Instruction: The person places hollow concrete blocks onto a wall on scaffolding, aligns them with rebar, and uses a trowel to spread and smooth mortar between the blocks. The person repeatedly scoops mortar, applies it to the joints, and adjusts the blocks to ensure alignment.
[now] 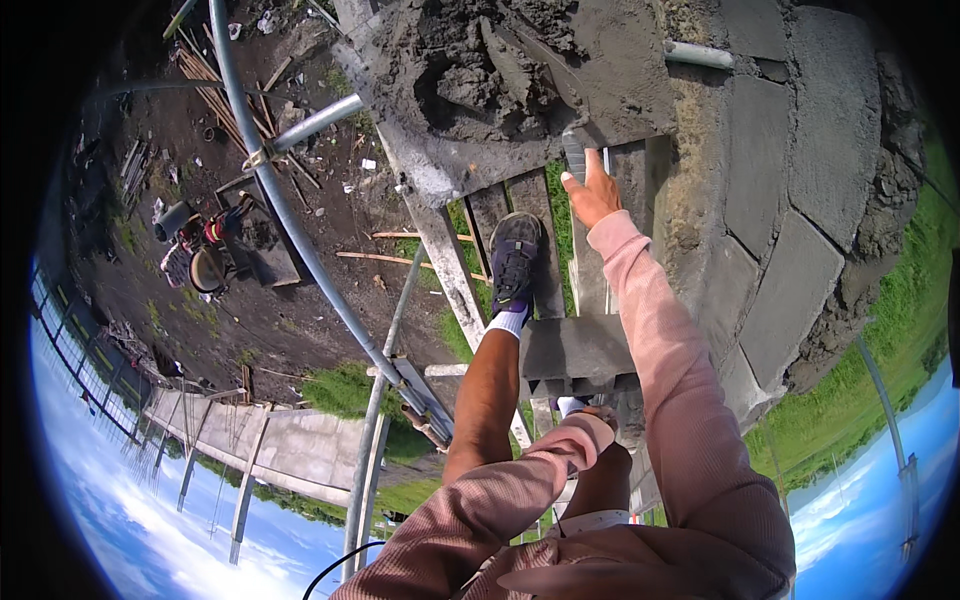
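My right hand (pixel 597 192) is closed round the grey ribbed handle of a trowel (pixel 573 150). Its blade reaches into a heap of wet grey mortar (pixel 465 75) on a flat board (pixel 625 95). Little of my left hand (pixel 603 413) shows beyond its pink sleeve, low by my legs and close to the near side of a grey concrete block (pixel 575 345). Its fingers are hidden, so I cannot make out whether it touches the block.
A wall of grey blocks (pixel 755 150) with mortar joints runs along my right. My shoe (pixel 515 262) stands on spaced planks (pixel 548 285), grass showing through gaps. Scaffold poles (pixel 290 230) cross on the left. Far below are a person (pixel 228 225) and a mixer-like drum (pixel 208 270).
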`<state>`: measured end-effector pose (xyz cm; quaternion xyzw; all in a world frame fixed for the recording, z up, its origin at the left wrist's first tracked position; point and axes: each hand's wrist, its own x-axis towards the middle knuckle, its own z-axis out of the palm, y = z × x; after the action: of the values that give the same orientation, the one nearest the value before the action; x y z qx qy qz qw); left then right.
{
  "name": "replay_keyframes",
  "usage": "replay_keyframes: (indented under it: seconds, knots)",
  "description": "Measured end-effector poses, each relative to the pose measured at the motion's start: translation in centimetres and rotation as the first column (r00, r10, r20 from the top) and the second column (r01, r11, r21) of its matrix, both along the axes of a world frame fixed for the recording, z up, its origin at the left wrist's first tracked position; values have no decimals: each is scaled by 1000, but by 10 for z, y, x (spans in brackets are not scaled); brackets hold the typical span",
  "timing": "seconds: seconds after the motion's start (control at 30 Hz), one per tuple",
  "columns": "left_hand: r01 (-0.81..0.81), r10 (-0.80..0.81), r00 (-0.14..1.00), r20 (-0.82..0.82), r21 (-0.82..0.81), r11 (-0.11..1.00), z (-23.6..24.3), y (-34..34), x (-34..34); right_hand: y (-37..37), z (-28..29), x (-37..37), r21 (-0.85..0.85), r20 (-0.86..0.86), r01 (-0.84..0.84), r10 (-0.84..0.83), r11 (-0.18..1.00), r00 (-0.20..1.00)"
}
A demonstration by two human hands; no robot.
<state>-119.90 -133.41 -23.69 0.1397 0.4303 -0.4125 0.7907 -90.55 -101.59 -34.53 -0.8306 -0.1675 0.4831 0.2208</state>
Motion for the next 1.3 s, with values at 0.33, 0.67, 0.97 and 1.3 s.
replay_keyframes:
  seconds: [0.33, 0.67, 0.97, 1.3]
  knots:
    - [-223, 188, 967, 170, 216, 951, 4, -16, -3, 60, -60, 67, 7, -707, 236, -163, 972, 688]
    - [-24, 51, 973, 224, -121, 992, -16, -13, -20, 40, -40, 44, -110, -536, 164, -198, 980, 821]
    - [-6, 12, 981, 194, -35, 999, -12, 1, -19, 84, -71, 43, 196, -890, 385, -2, 902, 457]
    - [220, -229, 968, 100, 86, 972, -8, 9, -55, -45, 69, 18, 297, -902, 497, 69, 815, 426]
